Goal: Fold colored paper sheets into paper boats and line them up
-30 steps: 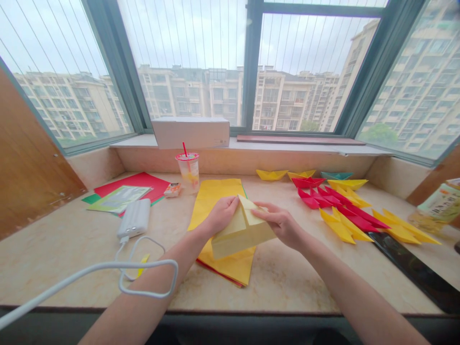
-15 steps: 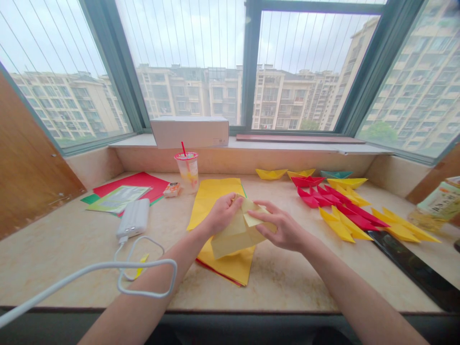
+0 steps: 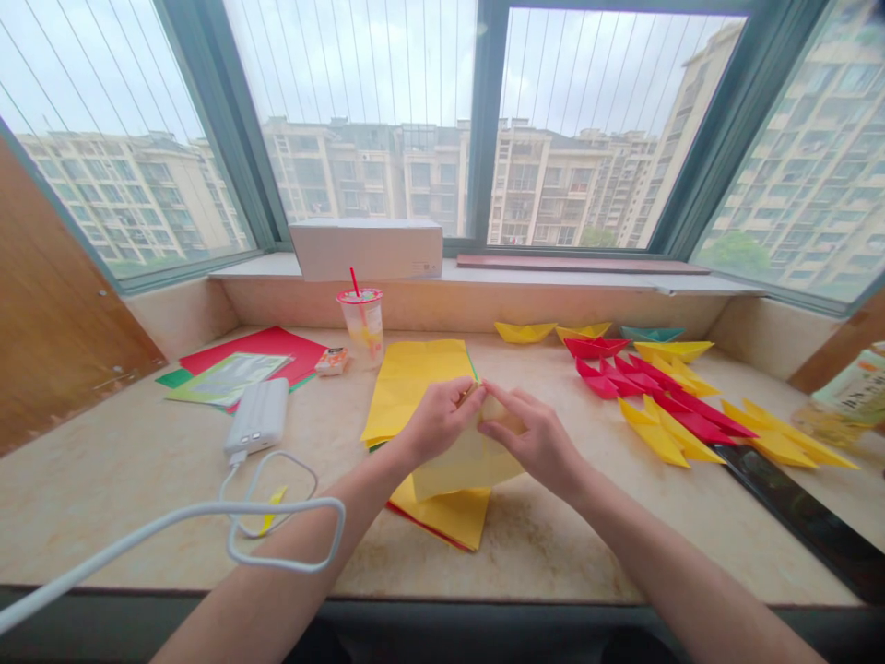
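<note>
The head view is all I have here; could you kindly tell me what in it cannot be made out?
Head view:
Upper part of the folded yellow paper: hidden by the left hand and right hand.
Middle of the yellow paper stack: hidden by the folded paper.
Bottle: cut off by the right edge.
Small packet: print too small to read.

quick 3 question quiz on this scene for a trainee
1. What do the left hand and right hand hold between them? A) folded yellow paper B) phone C) red sheet

2. True or false: the white power bank lies to the left of the yellow paper stack.

3. Fill in the blank: the paper boats on the right are red, yellow and ____.

Key: 1. A 2. True 3. teal
</note>
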`<state>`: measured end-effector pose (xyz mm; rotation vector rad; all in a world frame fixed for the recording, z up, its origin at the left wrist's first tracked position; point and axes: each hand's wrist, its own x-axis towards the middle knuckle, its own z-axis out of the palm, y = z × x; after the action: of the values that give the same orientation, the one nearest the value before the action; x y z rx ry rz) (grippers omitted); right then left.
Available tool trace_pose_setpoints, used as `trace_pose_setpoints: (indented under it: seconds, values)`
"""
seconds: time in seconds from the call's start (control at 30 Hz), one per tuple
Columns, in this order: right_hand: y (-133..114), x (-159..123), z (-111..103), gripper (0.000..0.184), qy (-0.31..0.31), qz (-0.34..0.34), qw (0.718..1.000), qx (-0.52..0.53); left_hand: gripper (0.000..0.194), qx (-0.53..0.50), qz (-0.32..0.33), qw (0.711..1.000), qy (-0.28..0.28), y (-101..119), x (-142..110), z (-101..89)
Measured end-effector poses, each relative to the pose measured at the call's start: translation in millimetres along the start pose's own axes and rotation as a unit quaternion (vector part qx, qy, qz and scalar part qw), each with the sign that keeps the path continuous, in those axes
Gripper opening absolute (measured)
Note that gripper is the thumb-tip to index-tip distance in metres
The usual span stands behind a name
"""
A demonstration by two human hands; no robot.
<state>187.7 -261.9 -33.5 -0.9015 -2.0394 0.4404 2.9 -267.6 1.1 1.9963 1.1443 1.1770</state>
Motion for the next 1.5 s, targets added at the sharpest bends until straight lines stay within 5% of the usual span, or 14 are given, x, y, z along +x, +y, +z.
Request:
trace_pose_setpoints:
  seconds: [0.27, 0.5, 0.67, 0.8, 0.93, 1.1, 1.2, 1.33, 1.5]
  values:
    - [-5, 1, -4, 0.049, 0.003, 0.022, 0.999, 0.05, 0.042, -0.015, -0.002, 1.0, 0.001, 11, -4, -0.8]
    - [-7, 3, -10, 0.04, -0.04, 0.105, 0.99, 0.083, 0.044, 0.035, 0.012, 0.999, 0.002, 13, -6, 4.3]
    - [-11, 5, -16, 0.038, -0.026, 0.056, 0.997, 0.038, 0.031, 0.047, 0.013, 0.999, 0.02, 16, -9, 6.7]
    - [-11, 6, -21, 0.03, -0.024, 0.035, 0.999, 0.015, 0.035, 0.054, 0.013, 0.994, 0.089, 17, -9, 5.1]
    - [-6, 9, -24, 0.049, 0.082, 0.018, 0.996, -0.031, 0.031, 0.066, 0.005, 0.981, 0.184, 15, -7, 2.4]
    - [7, 12, -20, 0.081, 0.256, 0.07, 0.959, 0.1, 0.028, 0.057, -0.002, 0.951, 0.305, 11, -3, -3.8]
    - [4, 11, -11, 0.094, 0.193, 0.124, 0.938, 0.258, 0.028, 0.047, -0.007, 0.924, 0.378, 8, 1, -9.7]
    - [-19, 6, 9, 0.107, -0.013, 0.115, 0.89, 0.441, 0.029, 0.04, 0.003, 0.9, 0.433, 9, 0, -7.4]
    - [-31, 7, 19, 0.083, 0.071, 0.085, 0.911, 0.396, 0.03, -0.027, 0.004, 0.927, 0.375, 11, -8, 13.0]
